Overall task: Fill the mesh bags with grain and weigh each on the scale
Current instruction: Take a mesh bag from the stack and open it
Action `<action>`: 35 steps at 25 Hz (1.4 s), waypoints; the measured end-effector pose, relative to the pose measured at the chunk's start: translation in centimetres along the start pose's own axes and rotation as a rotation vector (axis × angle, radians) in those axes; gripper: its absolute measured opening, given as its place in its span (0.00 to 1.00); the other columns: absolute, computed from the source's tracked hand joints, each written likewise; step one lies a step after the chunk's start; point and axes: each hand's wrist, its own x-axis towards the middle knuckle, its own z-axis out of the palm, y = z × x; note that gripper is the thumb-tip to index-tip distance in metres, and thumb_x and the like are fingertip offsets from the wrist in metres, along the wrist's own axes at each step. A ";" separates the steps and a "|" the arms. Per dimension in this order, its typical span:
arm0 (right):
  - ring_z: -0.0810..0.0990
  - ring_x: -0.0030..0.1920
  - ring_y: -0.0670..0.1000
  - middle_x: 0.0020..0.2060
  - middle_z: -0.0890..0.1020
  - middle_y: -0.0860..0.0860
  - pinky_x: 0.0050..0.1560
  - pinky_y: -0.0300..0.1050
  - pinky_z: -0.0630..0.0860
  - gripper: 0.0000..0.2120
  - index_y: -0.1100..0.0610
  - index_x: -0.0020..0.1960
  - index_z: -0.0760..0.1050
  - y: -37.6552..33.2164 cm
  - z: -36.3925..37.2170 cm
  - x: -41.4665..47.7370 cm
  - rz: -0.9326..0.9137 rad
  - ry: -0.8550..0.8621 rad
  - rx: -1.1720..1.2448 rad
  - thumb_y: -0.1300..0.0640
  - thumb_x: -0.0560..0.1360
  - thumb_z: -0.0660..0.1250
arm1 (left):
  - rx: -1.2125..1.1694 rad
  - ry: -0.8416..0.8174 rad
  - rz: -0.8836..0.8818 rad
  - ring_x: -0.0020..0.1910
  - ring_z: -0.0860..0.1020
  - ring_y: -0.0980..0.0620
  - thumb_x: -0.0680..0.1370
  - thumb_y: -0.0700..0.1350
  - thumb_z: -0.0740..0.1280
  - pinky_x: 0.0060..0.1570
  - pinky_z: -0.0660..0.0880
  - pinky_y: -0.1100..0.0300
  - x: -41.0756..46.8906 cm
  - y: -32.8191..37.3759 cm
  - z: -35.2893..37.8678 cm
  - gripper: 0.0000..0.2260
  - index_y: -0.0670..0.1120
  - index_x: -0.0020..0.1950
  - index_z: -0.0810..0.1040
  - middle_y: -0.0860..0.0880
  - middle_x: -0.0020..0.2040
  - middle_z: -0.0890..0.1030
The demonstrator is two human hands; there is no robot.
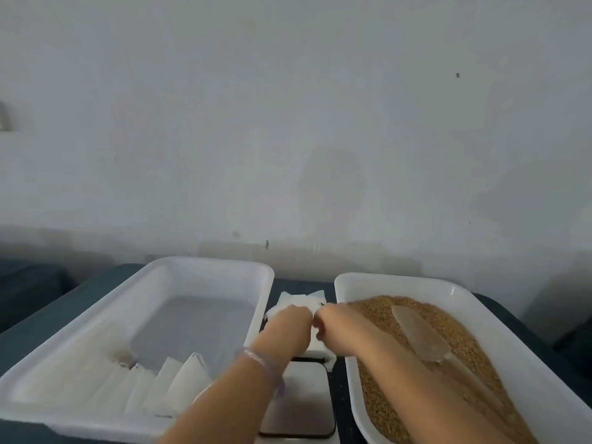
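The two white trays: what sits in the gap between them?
In the head view, a scale lies nearest, and beyond it white mesh bags, which the left hand and right hand hold.

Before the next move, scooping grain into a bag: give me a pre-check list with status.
1. Grip: left hand and right hand both pinch the white mesh bag between the trays: ok.
2. Bag mouth open: hidden by the hands, cannot tell.
3. Supply: brown grain fills the right white plastic tray: ok.
4. Translucent plastic scoop lies free on the grain: ok.
5. Dark-topped scale near the body: readout not visible, cannot tell.
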 end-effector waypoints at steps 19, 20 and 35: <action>0.64 0.70 0.57 0.60 0.77 0.56 0.74 0.56 0.38 0.13 0.56 0.58 0.75 1.4 7.2 5.5 -0.105 -0.011 -0.537 0.57 0.75 0.62 | 0.099 0.027 0.043 0.62 0.74 0.42 0.80 0.37 0.57 0.59 0.71 0.52 3.0 -1.0 5.0 0.13 0.38 0.62 0.75 0.41 0.62 0.76; 0.63 0.71 0.57 0.61 0.77 0.56 0.74 0.55 0.39 0.13 0.56 0.59 0.74 1.3 7.1 5.4 -0.098 -0.034 -0.554 0.56 0.75 0.63 | 0.113 -0.002 0.035 0.62 0.74 0.43 0.81 0.38 0.57 0.59 0.71 0.53 3.2 -1.1 4.6 0.13 0.39 0.63 0.74 0.42 0.63 0.76; 0.77 0.29 0.38 0.29 0.81 0.42 0.29 0.29 0.68 0.08 0.50 0.36 0.77 2.9 1.5 -0.6 -0.095 0.299 0.852 0.57 0.74 0.68 | -1.217 0.221 0.087 0.39 0.79 0.53 0.74 0.38 0.70 0.43 0.76 0.62 -2.9 -4.3 0.3 0.03 0.45 0.43 0.80 0.49 0.39 0.81</action>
